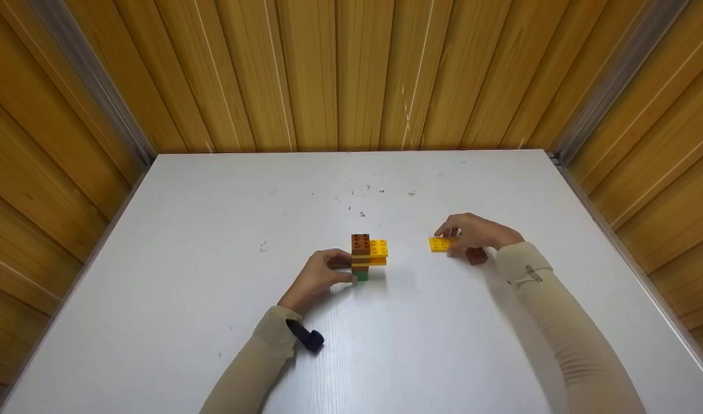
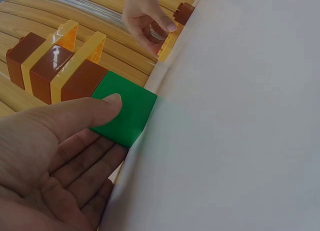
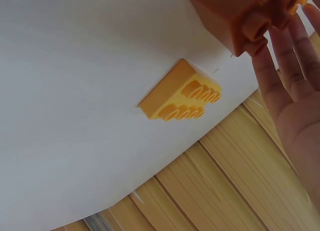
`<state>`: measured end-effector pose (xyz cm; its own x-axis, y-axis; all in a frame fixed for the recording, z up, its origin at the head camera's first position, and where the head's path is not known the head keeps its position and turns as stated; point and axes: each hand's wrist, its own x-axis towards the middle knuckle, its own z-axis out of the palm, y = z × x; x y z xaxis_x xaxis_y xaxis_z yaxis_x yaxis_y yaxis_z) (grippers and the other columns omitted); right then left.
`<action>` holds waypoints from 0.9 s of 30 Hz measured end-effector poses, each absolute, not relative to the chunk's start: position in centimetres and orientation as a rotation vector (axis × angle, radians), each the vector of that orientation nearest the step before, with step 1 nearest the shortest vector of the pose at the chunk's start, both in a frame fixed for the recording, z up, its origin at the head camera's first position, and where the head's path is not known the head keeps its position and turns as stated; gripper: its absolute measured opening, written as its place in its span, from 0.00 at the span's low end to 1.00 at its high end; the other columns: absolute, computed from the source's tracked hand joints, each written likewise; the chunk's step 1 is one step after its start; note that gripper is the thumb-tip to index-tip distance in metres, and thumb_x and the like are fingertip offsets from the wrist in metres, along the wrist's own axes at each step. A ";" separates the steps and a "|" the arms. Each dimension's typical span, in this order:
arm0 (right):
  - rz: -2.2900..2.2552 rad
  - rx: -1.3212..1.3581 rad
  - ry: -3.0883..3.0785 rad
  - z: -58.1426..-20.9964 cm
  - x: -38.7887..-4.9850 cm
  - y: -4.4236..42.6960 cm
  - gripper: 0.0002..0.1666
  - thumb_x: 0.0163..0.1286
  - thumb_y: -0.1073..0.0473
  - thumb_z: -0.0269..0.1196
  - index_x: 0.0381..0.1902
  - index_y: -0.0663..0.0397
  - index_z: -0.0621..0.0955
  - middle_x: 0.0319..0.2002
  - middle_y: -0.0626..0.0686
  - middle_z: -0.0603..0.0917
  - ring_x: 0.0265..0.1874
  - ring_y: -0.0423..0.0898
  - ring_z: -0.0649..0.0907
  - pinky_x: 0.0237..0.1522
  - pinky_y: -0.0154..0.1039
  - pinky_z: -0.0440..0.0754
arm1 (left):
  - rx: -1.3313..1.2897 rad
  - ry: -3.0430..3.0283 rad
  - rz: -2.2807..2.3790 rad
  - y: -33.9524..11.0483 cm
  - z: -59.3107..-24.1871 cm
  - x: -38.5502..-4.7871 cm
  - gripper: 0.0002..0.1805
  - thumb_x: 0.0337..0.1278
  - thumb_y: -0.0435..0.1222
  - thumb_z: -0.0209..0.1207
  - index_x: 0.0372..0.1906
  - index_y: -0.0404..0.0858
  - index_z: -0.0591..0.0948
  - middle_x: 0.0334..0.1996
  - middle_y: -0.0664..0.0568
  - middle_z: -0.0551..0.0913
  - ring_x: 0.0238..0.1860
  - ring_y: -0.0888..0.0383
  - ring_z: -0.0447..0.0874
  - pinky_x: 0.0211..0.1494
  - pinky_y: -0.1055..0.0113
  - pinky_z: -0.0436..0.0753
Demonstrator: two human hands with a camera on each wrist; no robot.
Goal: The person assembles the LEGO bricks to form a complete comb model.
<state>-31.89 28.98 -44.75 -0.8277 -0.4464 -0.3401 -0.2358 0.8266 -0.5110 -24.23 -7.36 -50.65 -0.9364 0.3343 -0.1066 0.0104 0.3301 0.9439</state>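
Observation:
A toy building-brick stack (image 1: 360,244) stands near the table's middle, with brown bricks, yellow bricks jutting to the right and a green brick (image 2: 125,108) at its base. My left hand (image 1: 322,270) grips its lower part from the left, thumb on the green brick. To the right, my right hand (image 1: 469,234) pinches a flat yellow brick (image 1: 440,244) at the table between thumb and fingers. A loose brown brick (image 1: 476,256) lies beneath that hand. In the right wrist view, a yellow brick (image 3: 182,93) lies apart from the fingers; I cannot tell whether it is the pinched one.
The white table (image 1: 213,218) carries small dark marks towards the back. Wood-patterned walls (image 1: 305,75) stand along its back and sides. A black band (image 1: 306,336) is on the left wrist.

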 end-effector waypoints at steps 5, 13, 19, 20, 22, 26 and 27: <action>-0.631 -0.514 2.551 -45.1 -31.9 28.9 0.24 0.58 0.61 0.70 0.54 0.47 0.81 0.51 0.52 0.79 0.49 0.50 0.76 0.49 0.42 0.75 | 0.331 2.325 1.644 -7.3 -50.7 -24.3 0.21 0.45 0.29 0.70 0.49 0.36 0.82 0.49 0.45 0.85 0.52 0.51 0.83 0.60 0.58 0.79; -0.633 -0.541 2.556 -45.5 -31.9 28.8 0.23 0.59 0.61 0.69 0.55 0.48 0.81 0.51 0.51 0.79 0.49 0.50 0.75 0.50 0.43 0.75 | 0.322 2.316 1.652 -7.3 -50.7 -24.2 0.22 0.45 0.29 0.70 0.50 0.35 0.81 0.50 0.44 0.84 0.53 0.49 0.83 0.60 0.57 0.78; -0.621 -0.591 2.578 -45.5 -31.9 28.7 0.23 0.60 0.60 0.68 0.55 0.50 0.82 0.49 0.51 0.80 0.46 0.49 0.76 0.50 0.44 0.75 | 0.320 2.317 1.653 -7.4 -50.7 -24.2 0.21 0.45 0.30 0.70 0.50 0.36 0.81 0.50 0.45 0.84 0.53 0.51 0.83 0.61 0.57 0.78; -0.615 -0.601 2.584 -45.5 -31.9 28.7 0.23 0.60 0.60 0.69 0.55 0.50 0.82 0.48 0.51 0.80 0.46 0.49 0.76 0.51 0.45 0.76 | 0.316 2.322 1.648 -7.3 -50.8 -24.3 0.21 0.45 0.30 0.69 0.49 0.37 0.81 0.49 0.46 0.85 0.53 0.51 0.83 0.61 0.57 0.78; -0.605 -0.602 2.589 -45.5 -31.8 28.7 0.24 0.60 0.59 0.69 0.56 0.50 0.82 0.48 0.50 0.80 0.46 0.49 0.76 0.52 0.46 0.76 | 0.310 2.326 1.640 -7.3 -50.8 -24.3 0.21 0.45 0.30 0.69 0.49 0.37 0.82 0.49 0.46 0.85 0.52 0.52 0.83 0.62 0.57 0.77; -0.587 -0.607 2.590 -45.4 -31.8 28.5 0.25 0.60 0.59 0.69 0.56 0.50 0.81 0.48 0.50 0.80 0.46 0.48 0.76 0.51 0.45 0.76 | 0.298 2.342 1.615 -7.3 -50.9 -24.3 0.21 0.45 0.30 0.69 0.49 0.38 0.82 0.49 0.47 0.85 0.52 0.52 0.83 0.63 0.57 0.76; -0.584 -0.615 2.592 -45.4 -31.7 28.4 0.25 0.60 0.59 0.69 0.56 0.50 0.81 0.48 0.50 0.80 0.46 0.48 0.76 0.51 0.45 0.76 | 0.298 2.342 1.613 -7.3 -51.0 -24.3 0.21 0.45 0.30 0.69 0.50 0.38 0.81 0.49 0.47 0.85 0.52 0.52 0.83 0.63 0.57 0.76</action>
